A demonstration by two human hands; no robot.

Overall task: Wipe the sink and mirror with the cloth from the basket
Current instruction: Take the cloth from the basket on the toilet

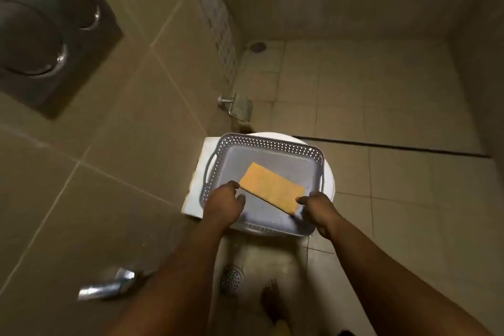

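Both hands, left (223,200) and right (317,206), reach the orange cloth (271,187) in the grey basket (272,144).

A single wide-angle head camera looks steeply down from standing height, so both forearms reach up from the bottom edge to the left hand (224,200) and right hand (317,206) near the centre, over a grey basket (268,142). The view faces a tiled wall (152,106) on the left and floor tiles (395,106) on the right, bent by the lens. A bare foot (271,300) at the lower edge lies almost directly beneath the camera, though it is blurred.
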